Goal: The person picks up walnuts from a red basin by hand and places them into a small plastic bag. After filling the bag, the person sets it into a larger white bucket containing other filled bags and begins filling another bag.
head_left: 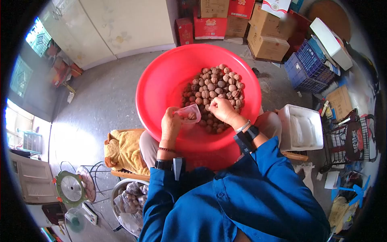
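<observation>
My left hand [171, 123] grips a small clear plastic container [194, 109] by its left side, above the near part of a large red basin [155, 84]. A few walnuts [192, 116] lie in the container. To its right, my right hand [222, 109] is closed with the fingertips pinched together, just over the heap of walnuts [211, 86]. What those fingers hold, if anything, is hidden. The heap fills the right side of the basin, while red plastic shows on the left.
A white plastic bin [285, 125] stands right of the basin. Yellow cloth [125, 150] lies on a wooden seat at left, above a metal basin of bagged things [131, 201]. Cardboard boxes [271, 47] and blue crates [300, 72] stand farther back.
</observation>
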Motion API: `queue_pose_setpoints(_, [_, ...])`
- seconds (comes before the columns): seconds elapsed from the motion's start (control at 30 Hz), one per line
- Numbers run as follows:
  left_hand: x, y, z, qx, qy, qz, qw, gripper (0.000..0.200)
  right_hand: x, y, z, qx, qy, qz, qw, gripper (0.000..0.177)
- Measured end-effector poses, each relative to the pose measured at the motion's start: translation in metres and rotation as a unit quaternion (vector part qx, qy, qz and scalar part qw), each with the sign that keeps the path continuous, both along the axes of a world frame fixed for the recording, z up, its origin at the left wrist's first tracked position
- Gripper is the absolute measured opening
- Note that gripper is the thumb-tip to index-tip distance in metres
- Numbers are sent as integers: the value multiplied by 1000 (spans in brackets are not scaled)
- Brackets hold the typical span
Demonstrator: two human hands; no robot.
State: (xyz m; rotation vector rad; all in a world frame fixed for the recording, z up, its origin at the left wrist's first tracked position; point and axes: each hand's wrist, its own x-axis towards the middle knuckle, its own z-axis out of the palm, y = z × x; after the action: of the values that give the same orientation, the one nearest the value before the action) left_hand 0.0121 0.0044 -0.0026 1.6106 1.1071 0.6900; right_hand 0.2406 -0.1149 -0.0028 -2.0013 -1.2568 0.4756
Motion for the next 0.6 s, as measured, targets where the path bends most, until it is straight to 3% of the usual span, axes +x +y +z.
queue_pose_setpoints(0.27, [-2, -3, 1, 20, 34, -48, 998, 20, 1, -4, -15, -15, -74, 51, 996, 11])
queue_pose_setpoints(0.33, [-2, -3, -3, 27, 36, -48, 998, 19, -1, -8, -15, -184, -107, 172, 962, 15])
queue_pose_setpoints(0.47, [-1, 4, -21, 21, 21, -43, 999, 18, -12, -9, -7, -317, -134, 249, 905, 25])
queue_pose_setpoints(0.6, [0, -5, 3, -12, 31, -60, 998, 19, -7, -9, -32, -318, -190, 320, 872, 31])
